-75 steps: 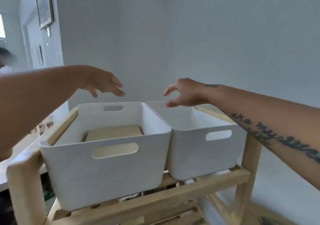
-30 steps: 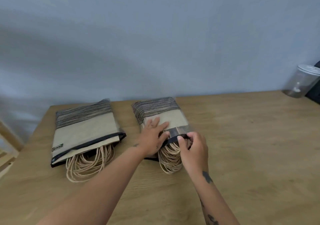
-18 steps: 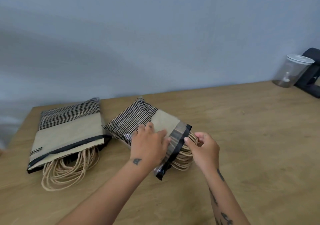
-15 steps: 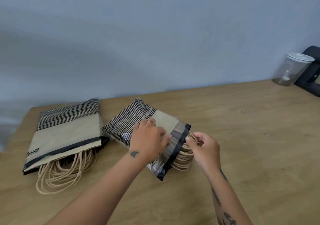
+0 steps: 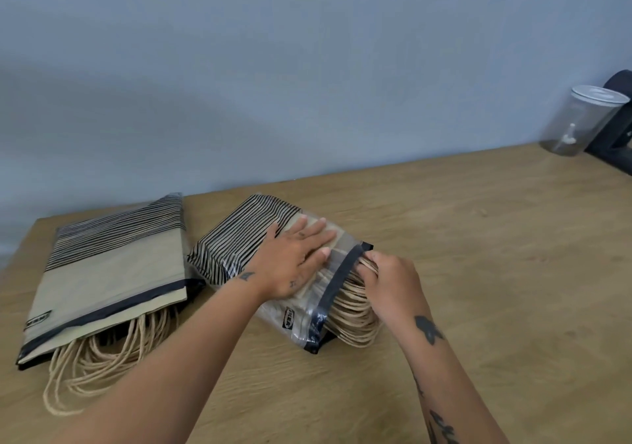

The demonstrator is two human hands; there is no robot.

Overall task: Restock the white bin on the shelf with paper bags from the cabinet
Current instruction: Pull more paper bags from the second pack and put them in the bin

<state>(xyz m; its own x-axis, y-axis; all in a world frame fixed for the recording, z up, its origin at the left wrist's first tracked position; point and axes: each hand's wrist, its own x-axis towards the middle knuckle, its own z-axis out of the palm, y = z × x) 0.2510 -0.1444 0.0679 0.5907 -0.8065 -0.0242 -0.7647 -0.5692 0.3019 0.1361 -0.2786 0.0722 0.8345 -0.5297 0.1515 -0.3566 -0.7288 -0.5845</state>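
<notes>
Two packs of paper bags lie on a wooden table top (image 5: pixel 478 272). The right pack (image 5: pixel 239 238) is in clear plastic with black stripes and a black band, turned at an angle, with its twine handles (image 5: pixel 355 320) sticking out. My left hand (image 5: pixel 294 258) presses flat on top of this pack, fingers spread. My right hand (image 5: pixel 390 279) pinches the twine handles at the pack's open end. The left pack (image 5: pixel 113 272) lies untouched beside it, its handles spilling toward me. The white bin is not in view.
A clear lidded jar (image 5: pixel 584 118) stands at the far right by the wall, with a dark object (image 5: pixel 619 122) behind it. A grey-blue wall runs behind the table. The table's left edge is close to the left pack.
The view turned from the shelf bins to the table. The right pack has been rotated at an angle. My left hand has flattened on top of it while my right hand grips the handles.
</notes>
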